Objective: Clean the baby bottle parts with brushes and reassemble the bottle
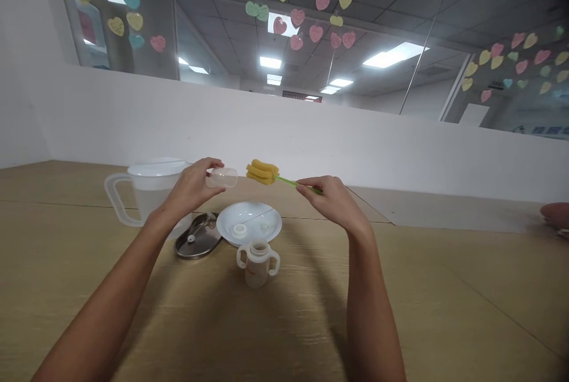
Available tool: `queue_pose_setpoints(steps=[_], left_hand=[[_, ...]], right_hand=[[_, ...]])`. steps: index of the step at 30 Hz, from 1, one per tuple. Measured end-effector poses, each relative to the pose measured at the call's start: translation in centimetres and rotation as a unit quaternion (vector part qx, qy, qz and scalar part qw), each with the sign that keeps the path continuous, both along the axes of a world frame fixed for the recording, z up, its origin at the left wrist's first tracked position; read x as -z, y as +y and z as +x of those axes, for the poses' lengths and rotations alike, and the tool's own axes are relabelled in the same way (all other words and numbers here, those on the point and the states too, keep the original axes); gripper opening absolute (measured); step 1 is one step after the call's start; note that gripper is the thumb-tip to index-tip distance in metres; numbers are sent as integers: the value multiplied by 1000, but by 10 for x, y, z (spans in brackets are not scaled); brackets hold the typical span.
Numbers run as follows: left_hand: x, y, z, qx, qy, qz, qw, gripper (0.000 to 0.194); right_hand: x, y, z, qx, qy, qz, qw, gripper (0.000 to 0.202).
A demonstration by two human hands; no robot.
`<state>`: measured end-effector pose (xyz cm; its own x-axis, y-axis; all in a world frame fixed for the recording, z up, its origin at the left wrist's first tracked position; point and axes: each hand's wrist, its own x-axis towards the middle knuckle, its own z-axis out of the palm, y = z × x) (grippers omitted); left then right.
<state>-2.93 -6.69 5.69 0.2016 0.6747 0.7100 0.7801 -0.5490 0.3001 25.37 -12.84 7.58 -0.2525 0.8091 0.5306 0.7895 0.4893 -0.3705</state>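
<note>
My left hand (pixel 195 185) grips a small clear plastic cap (pixel 223 177), held sideways with its rounded end to the right. Between the fingers of my right hand (pixel 328 197) is the green handle of a bottle brush (pixel 263 172), whose yellow sponge head points left at the cap, a short gap apart. Below them a baby bottle (pixel 257 271) with two side handles stands upright and uncapped on the table. Behind it, a white plate (pixel 272 223) carries a white ring-shaped part (pixel 239 231) and a small clear piece (pixel 265 226).
A lidded translucent pitcher (pixel 151 192) stands at the left, partly behind my left arm. Next to the plate lies a metal tray (pixel 205 244) with small parts on it. A white wall (pixel 267 127) with a window runs along the table's back. A reddish object (pixel 555 216) sits at the far right edge.
</note>
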Motion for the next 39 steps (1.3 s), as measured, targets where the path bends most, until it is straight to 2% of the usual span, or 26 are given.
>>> queue_pose_setpoints(steps=[3, 6, 9, 12, 16, 20, 24, 28, 32, 39], left_hand=[[-1, -4, 4, 42, -50, -11, 998, 48], [-7, -13, 8, 59, -106, -69, 990, 56], [-12, -17, 3, 18, -118, -91, 989, 63], [-10, -9, -13, -51, -23, -105, 993, 56], [8, 15, -32, -124, 163, -176, 963, 44], [35, 39, -38, -163, 240, -231, 929, 43], [59, 53, -36, -165, 254, -270, 914, 44], [75, 61, -33, -165, 254, -291, 907, 47], [84, 65, -30, -154, 257, -297, 907, 46], [90, 64, -22, -120, 268, -278, 915, 47]], right_hand=[[-1, -2, -4, -38, -2, 0, 999, 36], [1, 1, -6, -7, -19, 8, 1000, 35], [3, 7, -2, 67, -42, 3, 997, 33], [4, 10, 3, 89, -52, -3, 995, 33], [4, 9, 3, 63, -56, -9, 996, 32], [4, 7, 0, 48, -62, -9, 997, 31], [5, 8, -1, 50, -62, -7, 997, 30], [6, 9, 0, 45, -71, -12, 996, 32], [6, 9, 0, 46, -75, -15, 996, 31], [5, 10, 0, 49, -66, -28, 996, 30]])
